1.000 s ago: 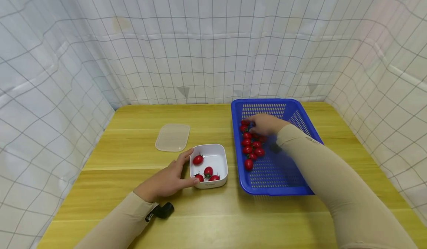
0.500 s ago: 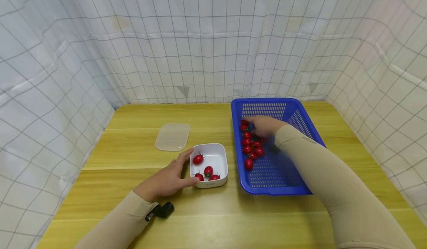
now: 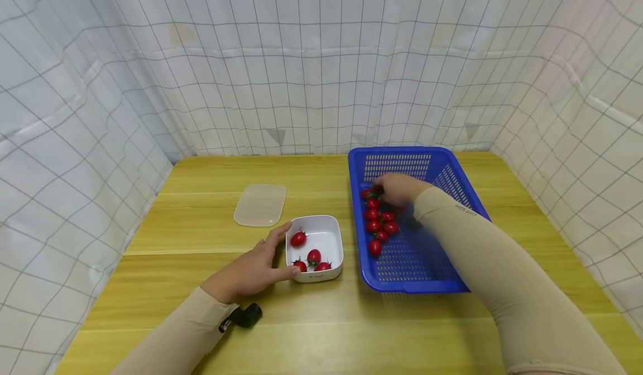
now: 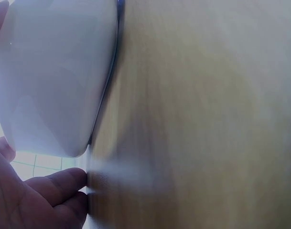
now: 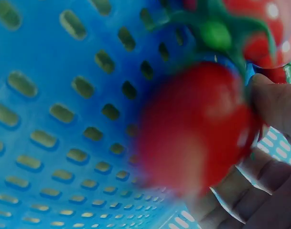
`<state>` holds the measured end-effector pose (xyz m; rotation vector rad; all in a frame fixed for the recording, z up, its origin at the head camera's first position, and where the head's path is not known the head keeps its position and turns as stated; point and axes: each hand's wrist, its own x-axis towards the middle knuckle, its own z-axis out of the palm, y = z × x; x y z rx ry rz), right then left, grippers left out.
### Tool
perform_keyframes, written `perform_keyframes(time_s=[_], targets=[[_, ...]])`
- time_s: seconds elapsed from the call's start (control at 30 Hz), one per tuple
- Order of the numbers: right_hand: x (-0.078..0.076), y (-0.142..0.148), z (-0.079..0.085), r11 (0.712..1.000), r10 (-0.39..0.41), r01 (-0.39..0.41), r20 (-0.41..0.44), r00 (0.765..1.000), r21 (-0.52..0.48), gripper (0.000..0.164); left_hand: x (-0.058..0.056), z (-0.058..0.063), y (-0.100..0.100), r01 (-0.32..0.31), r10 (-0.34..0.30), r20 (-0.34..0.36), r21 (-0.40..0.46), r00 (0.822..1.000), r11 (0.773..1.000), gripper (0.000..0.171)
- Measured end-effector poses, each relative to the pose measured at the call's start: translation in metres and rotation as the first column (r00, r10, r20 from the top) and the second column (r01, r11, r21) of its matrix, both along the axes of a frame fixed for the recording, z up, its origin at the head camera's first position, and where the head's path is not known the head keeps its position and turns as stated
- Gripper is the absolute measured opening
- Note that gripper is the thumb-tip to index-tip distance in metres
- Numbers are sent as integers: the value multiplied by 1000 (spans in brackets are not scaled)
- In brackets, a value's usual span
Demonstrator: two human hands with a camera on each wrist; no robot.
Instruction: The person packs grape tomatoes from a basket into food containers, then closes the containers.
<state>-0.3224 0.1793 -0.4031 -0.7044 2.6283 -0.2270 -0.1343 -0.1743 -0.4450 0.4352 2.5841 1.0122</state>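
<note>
In the head view my left hand holds a square white food container at its left side, thumb at the front rim and index finger at the back corner. Several red cherry tomatoes with green stems lie in it. My right hand reaches into a blue perforated basket, its fingers curled in at the far end of a cluster of cherry tomatoes. The right wrist view has one large blurred tomato in front of the bent fingers; a red piece shows at the thumb tip, mostly hidden.
A translucent flat lid lies on the wooden table behind the container. White grid-patterned curtains enclose the table at the back and both sides. The basket stands right of the container, a narrow gap between them.
My right hand has reached to the farthest tomato and drawn its fingers back slightly; that tomato no longer shows at its place. The left hand and container have stayed still.
</note>
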Motion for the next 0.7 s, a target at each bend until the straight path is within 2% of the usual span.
perform_keyframes(time_s=[0.13, 0.5, 0.7], targets=[[0, 0, 0, 1000, -6, 6, 1, 1000, 4, 31, 0, 0, 0, -3, 3, -1, -10, 1000, 1000, 103], [0, 0, -3, 999, -31, 31, -16, 999, 14, 35, 1, 0, 0, -10, 10, 3, -17, 1000, 1000, 103], [1, 0, 0, 1000, -13, 13, -44, 999, 18, 34, 1, 1, 0, -14, 14, 6, -21, 1000, 1000, 103]])
